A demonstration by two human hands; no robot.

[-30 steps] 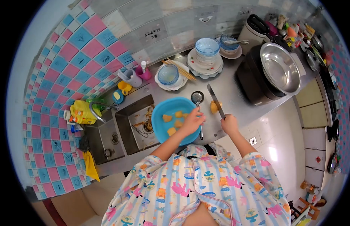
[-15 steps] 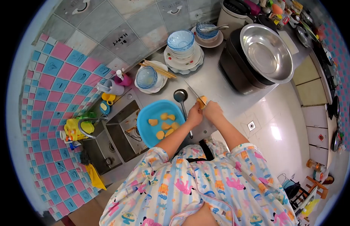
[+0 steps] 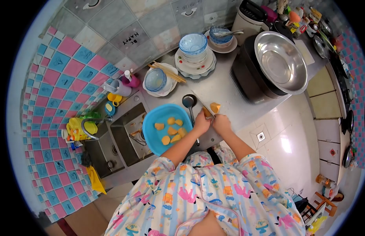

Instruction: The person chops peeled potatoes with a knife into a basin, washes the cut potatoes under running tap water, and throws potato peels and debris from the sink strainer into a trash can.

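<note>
My right hand is wrapped round the handle of a knife, whose blade points up and left over the steel counter. Against the blade's left side, my left hand grips an orange-yellow food piece. A second food piece lies just right of the blade, apart from the first. A blue basin with several similar chunks stands left of my left hand. Between basin and knife a dark ladle lies on the counter, its handle partly behind my left hand.
The double sink and faucet are at the left. Behind the basin stand a plate with a glass bowl and chopsticks, and stacked bowls on plates. A steel bowl tops a dark appliance at the right.
My left hand has moved from over the basin to the food beside the knife. The food, whole half a second ago, now shows as two pieces with the blade between them.
</note>
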